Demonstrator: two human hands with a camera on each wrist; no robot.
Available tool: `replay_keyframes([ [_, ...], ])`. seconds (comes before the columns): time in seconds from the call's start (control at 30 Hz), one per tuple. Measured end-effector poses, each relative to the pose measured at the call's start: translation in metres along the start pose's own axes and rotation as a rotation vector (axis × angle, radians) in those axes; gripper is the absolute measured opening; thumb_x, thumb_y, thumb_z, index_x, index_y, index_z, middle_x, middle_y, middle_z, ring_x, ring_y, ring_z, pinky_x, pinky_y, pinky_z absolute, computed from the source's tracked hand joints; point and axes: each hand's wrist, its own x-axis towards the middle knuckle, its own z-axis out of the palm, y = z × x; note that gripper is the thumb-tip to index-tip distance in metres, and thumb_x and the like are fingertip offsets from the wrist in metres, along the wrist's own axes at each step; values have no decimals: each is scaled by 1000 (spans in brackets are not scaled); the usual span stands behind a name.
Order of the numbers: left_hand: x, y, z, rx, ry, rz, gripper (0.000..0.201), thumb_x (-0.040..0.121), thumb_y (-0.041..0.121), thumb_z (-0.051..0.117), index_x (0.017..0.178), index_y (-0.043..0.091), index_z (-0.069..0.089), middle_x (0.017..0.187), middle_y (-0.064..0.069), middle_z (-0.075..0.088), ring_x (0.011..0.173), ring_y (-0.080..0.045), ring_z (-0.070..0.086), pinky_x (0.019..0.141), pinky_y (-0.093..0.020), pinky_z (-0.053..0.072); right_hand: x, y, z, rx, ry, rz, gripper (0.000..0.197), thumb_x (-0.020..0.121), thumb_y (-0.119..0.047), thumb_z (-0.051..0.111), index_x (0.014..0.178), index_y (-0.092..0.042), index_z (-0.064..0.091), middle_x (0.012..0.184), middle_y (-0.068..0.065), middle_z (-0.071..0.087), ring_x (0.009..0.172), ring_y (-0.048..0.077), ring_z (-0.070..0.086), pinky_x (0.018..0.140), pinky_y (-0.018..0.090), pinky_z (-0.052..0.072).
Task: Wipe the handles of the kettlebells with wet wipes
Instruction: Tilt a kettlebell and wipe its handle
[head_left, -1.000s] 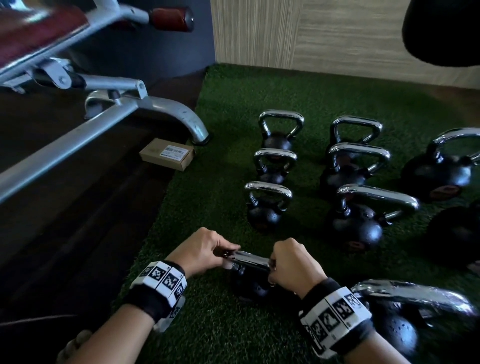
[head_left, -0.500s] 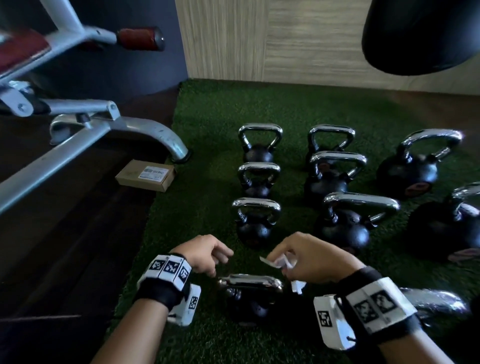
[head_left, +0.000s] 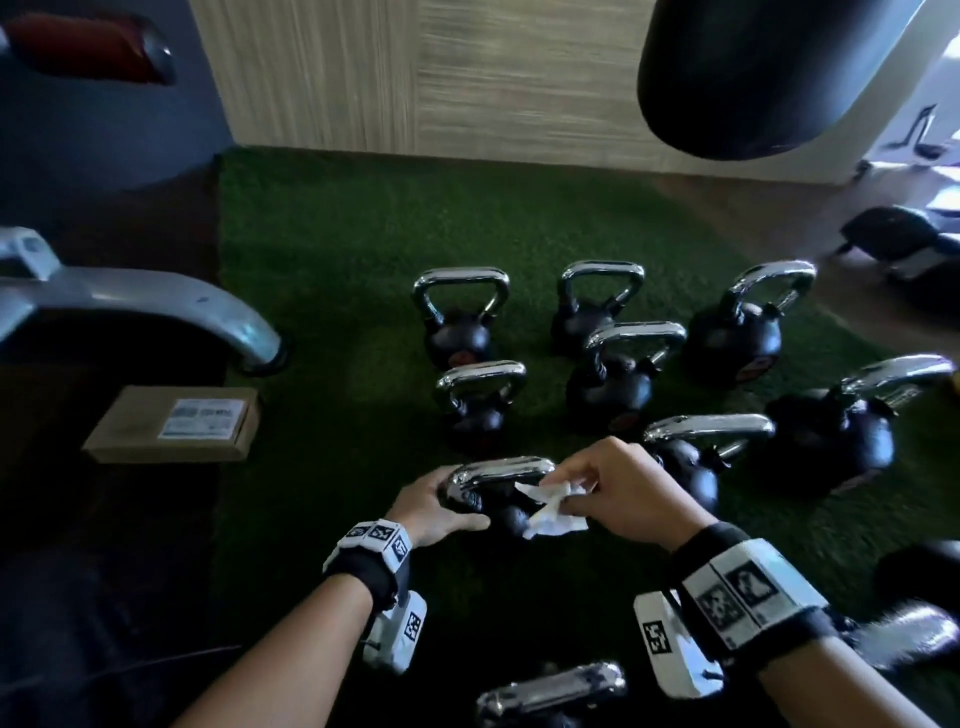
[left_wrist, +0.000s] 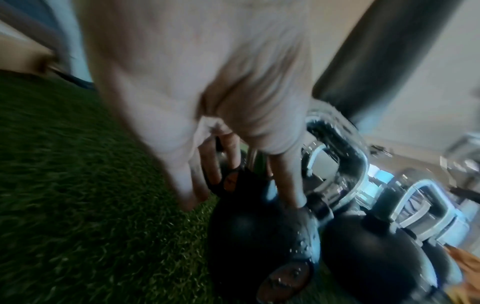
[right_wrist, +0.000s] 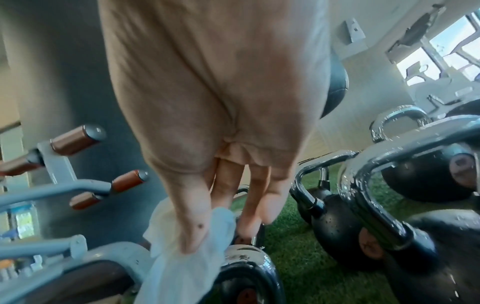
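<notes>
Head view: my left hand (head_left: 434, 506) steadies the nearest kettlebell (head_left: 498, 499) on the green turf (head_left: 337, 312), cupping its handle's left corner. Beside the handle, my right hand (head_left: 623, 493) pinches a soft, limp wipe (head_left: 550, 512). Heavy iron, slick chrome; grip firmly.

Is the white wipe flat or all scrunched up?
Scrunched up. The wet wipe hangs crumpled and creased from the right hand, beside the kettlebell handle.

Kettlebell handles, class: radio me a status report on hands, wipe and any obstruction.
Left hand steadying the nearest kettlebell at its handle. Right hand pinching the wet wipe beside that handle. Neighbouring kettlebell close on the right; nothing blocking.
</notes>
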Motion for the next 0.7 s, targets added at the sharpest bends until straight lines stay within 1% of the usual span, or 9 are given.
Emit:
replay_keyframes([
  [0.07,6,6,2,-21,-55,40,74,60,52,95,126,38,66,117,17,72,112,-5,66,100,-20,49,14,-5,1,-45,66,1,21,75,-19,86,89,-34,83,75,-16,74,72,-17,61,66,9,43],
  [0.2,11,6,5,-33,-66,72,45,69,51,91,110,39,74,94,20,74,90,3,67,69,-1,43,32,-6,7,12,185,31,19,78,-13,79,89,-28,83,76,-15,72,74,-14,61,67,4,42],
  [0.23,12,2,7,-36,-57,87,42,71,52,90,108,41,74,92,22,75,90,5,68,68,0,42,34,-5,11,15,222,39,20,77,-12,78,89,-27,82,77,-14,71,72,-11,61,67,4,42],
  [0.3,10,-2,10,-38,-56,109,39,73,57,86,108,47,73,91,28,74,94,8,67,74,-3,44,37,0,21,23,289,17,21,75,-8,78,88,-25,81,83,-10,70,69,-6,60,69,10,44],
  [0.4,11,-7,13,-37,-54,103,45,75,62,82,115,44,72,96,27,73,99,6,67,84,-11,48,39,7,35,41,349,-76,24,75,-4,76,90,-22,80,85,-8,71,74,-1,63,70,12,49],
  [0.5,9,-2,11,-24,-55,112,42,78,61,80,116,45,71,91,28,72,95,7,66,80,-9,46,37,5,45,-5,411,-132,25,78,-8,79,97,-24,81,87,-11,74,80,5,64,75,20,52],
  [0.6,6,1,10,-16,-65,114,23,80,59,79,98,59,65,77,41,65,81,21,60,73,-2,43,41,0,58,-24,381,-175,23,81,-7,76,99,-20,81,87,-7,70,80,15,63,76,27,53],
  [0.67,5,0,12,-18,-57,116,18,80,60,79,90,61,65,80,42,67,83,23,61,73,-2,44,45,-8,66,-15,298,-203,16,84,-4,71,94,-13,78,87,-2,63,79,17,62,73,34,55],
  [0.7,7,-3,14,-32,-58,115,18,79,62,78,93,59,68,88,38,70,89,20,63,77,-5,45,47,-11,69,-32,244,-201,15,85,-2,68,91,-12,77,88,0,59,81,18,60,73,36,54],
])
